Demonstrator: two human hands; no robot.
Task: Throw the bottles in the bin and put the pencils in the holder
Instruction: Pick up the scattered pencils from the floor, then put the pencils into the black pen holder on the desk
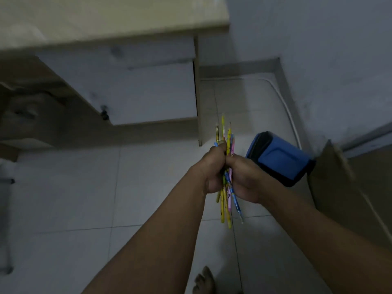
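Left hand (213, 171) and right hand (244, 179) both clenched around a bundle of colourful pencils (227, 187), blue holder (280, 159) just right, above tiled floor (84, 198)

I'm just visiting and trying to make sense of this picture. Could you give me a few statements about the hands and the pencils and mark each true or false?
1. Both hands grip one bundle of pencils. True: the left hand and right hand close around it together.
2. The pencils are all one colour. False: yellow, pink and blue ones show.
3. A blue and black case lies on the floor to the right of the hands. True.
4. The pencils already stand inside the case. False: they are in the hands, outside it.
5. A bare foot shows at the bottom edge. True.
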